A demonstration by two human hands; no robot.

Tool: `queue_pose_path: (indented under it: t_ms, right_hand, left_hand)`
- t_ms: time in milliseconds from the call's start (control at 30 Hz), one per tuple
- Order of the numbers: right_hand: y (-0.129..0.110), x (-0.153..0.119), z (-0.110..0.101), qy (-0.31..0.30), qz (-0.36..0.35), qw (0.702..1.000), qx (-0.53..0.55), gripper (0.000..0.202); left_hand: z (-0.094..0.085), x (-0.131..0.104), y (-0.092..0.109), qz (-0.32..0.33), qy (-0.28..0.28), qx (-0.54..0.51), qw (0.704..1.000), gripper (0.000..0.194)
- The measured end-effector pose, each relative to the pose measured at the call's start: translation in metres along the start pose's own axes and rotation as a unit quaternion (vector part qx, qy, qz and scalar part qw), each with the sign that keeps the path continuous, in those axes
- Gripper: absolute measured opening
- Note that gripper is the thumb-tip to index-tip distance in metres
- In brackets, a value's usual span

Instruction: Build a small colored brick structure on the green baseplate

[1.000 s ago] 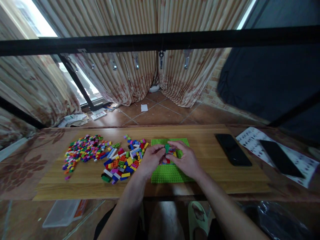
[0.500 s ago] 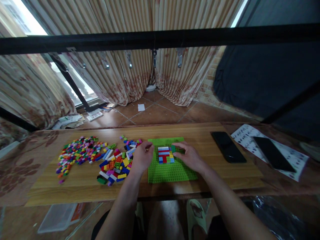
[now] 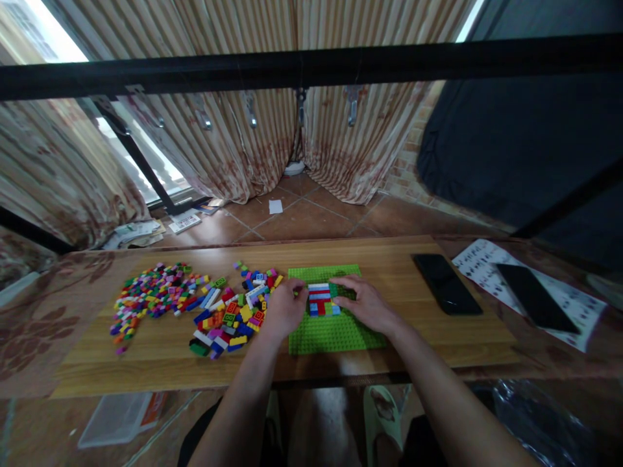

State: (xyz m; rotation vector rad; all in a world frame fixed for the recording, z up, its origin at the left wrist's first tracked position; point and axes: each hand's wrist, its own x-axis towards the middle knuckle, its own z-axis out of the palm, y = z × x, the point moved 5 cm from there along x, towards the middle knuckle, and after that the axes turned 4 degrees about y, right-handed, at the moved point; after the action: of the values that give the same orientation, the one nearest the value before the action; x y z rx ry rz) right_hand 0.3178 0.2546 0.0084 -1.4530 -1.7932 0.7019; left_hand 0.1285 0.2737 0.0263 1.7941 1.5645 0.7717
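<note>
A block of coloured toy bricks (image 3: 320, 300), with white, red, blue and yellow-green rows, sits on the green studded baseplate (image 3: 335, 340). My right hand (image 3: 366, 303) has its thumb and index finger on a dark green brick (image 3: 333, 289) at the block's upper right edge. At the block's left side, over the baseplate's left edge, is my left hand (image 3: 287, 310). Its fingertips are pinched together, and whatever may be between them is hidden.
Larger loose bricks (image 3: 228, 318) lie left of my left hand, and a pile of small bricks (image 3: 156, 292) farther left. A black phone (image 3: 446, 283) lies on the wooden board (image 3: 389, 259). Another dark phone-like slab (image 3: 535, 298) rests on a printed sheet (image 3: 479, 256).
My left hand has moved right, from beside the loose bricks to the block's left edge. My right hand stays almost in place with the green brick. The view has shifted slightly.
</note>
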Motion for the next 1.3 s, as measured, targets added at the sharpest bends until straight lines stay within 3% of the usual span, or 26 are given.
queue_pose_path:
  t_ms: [633,900,1300]
  right_hand:
    - [0.006,0.001,-0.002,0.011,0.008,1.0,0.005,0.044]
    - [0.009,0.002,-0.005,0.091,0.047,0.994,0.049,0.026]
    - [0.005,0.003,0.005,0.104,0.053,0.992,0.043,0.021]
  left_hand:
    - [0.004,-0.001,0.001,0.014,-0.015,0.007,1.0,0.02]
    - [0.002,-0.001,0.003,0.011,-0.004,0.001,1.0,0.019]
    - [0.009,-0.001,-0.003,0.001,-0.015,0.0,1.0,0.019]
